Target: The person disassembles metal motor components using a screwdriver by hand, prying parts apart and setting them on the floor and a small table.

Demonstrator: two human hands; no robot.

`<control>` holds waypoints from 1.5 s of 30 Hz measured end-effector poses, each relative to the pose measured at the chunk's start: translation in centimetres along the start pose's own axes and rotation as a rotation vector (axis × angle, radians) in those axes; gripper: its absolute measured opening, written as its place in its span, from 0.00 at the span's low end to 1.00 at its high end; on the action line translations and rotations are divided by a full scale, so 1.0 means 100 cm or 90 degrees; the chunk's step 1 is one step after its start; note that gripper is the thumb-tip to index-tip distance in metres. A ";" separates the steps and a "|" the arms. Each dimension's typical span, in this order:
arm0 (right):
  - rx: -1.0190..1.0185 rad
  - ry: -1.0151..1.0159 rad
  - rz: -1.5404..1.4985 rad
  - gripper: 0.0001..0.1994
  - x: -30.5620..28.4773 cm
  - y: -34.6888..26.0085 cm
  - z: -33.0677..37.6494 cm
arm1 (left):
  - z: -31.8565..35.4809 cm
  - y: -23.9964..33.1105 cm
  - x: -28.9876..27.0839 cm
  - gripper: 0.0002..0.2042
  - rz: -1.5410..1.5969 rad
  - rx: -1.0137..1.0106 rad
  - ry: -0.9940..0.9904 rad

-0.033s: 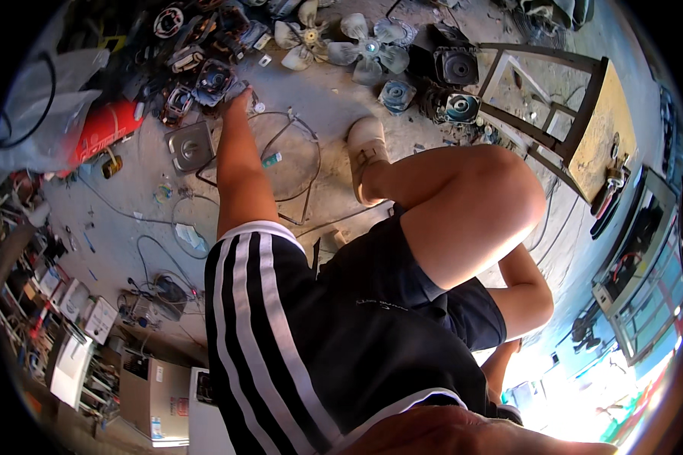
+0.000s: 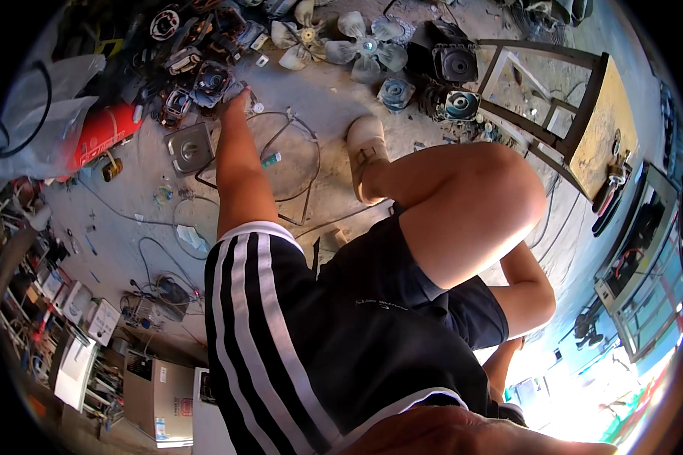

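Observation:
My left arm stretches forward over the floor. At its end my left hand point(image 2: 234, 99) is closed at the near edge of a dark, square-framed fan motor point(image 2: 211, 82), which lies at the front of a heap of similar parts. Shadow hides some of the fingers. Beside the wrist lies a shallow metal tray point(image 2: 189, 149). Two translucent fan blades, one with a yellowish hub point(image 2: 306, 36) and one with a blue hub point(image 2: 369, 47), rest beyond the hand to the right. Part of my right arm point(image 2: 499, 373) shows behind my bent leg; the hand itself does not show.
A wire hoop point(image 2: 319, 152) lies between my left arm and my shoe point(image 2: 366, 144). A red case point(image 2: 110, 130) stands at the left, near loose cables. More dark motor housings point(image 2: 457, 65) and an overturned wooden stool point(image 2: 604, 125) are at the right. A cardboard box point(image 2: 159, 398) stands lower left.

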State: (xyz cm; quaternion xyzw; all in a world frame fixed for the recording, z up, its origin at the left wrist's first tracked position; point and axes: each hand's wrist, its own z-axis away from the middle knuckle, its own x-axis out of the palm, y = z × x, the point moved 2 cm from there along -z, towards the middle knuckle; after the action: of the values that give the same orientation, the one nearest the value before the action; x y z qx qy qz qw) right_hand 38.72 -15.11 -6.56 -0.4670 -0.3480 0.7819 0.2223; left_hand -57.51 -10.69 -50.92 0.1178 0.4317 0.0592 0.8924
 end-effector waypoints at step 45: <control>0.036 0.141 -0.223 0.25 -0.008 0.113 -0.120 | 0.189 0.165 -0.369 0.54 -0.064 0.249 0.131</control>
State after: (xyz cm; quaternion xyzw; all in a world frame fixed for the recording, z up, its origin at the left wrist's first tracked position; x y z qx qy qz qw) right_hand 49.42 -19.08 -18.42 -0.4760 -0.3753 0.6846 0.4049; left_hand -65.66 -5.40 -7.35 0.2599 0.5292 -0.0585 0.8056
